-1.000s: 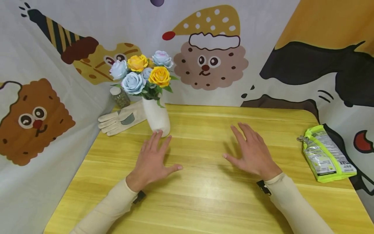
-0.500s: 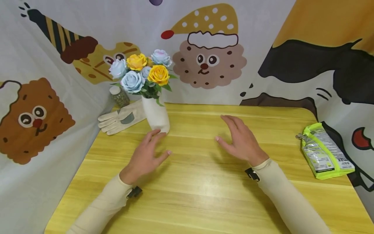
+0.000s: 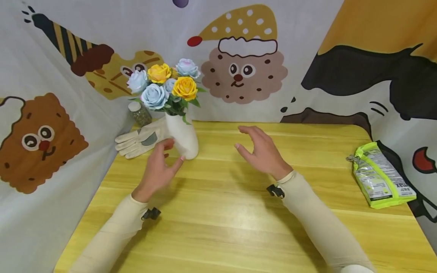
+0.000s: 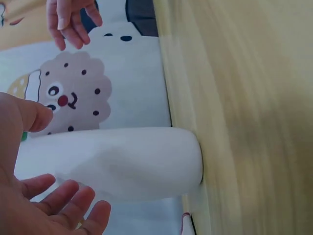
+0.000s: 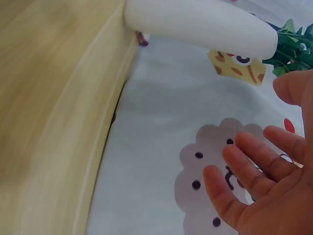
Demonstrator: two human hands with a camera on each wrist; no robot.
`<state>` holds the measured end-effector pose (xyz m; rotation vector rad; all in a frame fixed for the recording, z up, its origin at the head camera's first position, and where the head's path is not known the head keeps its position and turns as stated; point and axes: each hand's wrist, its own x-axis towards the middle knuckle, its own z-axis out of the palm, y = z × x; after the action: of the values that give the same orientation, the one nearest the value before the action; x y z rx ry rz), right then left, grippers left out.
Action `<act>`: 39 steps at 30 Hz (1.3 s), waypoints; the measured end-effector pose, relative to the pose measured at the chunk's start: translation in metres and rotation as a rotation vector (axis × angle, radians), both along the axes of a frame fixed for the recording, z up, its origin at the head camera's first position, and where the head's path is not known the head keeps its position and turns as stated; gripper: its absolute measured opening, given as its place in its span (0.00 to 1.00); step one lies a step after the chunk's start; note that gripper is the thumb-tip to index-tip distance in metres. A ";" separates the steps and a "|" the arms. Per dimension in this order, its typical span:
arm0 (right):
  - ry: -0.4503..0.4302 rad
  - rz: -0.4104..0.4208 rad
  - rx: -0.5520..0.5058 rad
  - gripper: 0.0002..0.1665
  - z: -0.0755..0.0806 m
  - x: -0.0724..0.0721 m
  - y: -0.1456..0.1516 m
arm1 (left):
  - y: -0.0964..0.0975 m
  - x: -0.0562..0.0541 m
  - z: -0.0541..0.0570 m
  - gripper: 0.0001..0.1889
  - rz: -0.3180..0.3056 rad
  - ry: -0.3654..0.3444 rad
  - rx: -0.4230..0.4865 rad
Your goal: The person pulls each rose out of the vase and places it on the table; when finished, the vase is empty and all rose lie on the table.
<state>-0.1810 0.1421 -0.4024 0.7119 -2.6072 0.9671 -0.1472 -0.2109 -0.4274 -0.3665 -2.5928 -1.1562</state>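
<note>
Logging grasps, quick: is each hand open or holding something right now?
Left hand: open, beside the white vase, not gripping it.
Right hand: open, holding nothing.

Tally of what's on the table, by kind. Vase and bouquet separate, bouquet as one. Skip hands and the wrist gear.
White vase: 1
Flower bouquet: 1
Glove: 1
Lidded jar: 1
Green-edged bag: 1
Total: 5

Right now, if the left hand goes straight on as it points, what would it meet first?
Probably the white vase, just ahead of the left hand; the depth between them is unclear.
</note>
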 end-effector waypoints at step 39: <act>-0.077 0.176 -0.358 0.12 0.075 -0.057 -0.138 | 0.003 -0.074 0.013 0.42 -0.016 -0.052 0.444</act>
<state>-0.2384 0.0044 -0.3270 0.8296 -2.3646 1.4916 -0.2207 -0.2075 -0.4146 -0.2596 -2.2836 -1.7126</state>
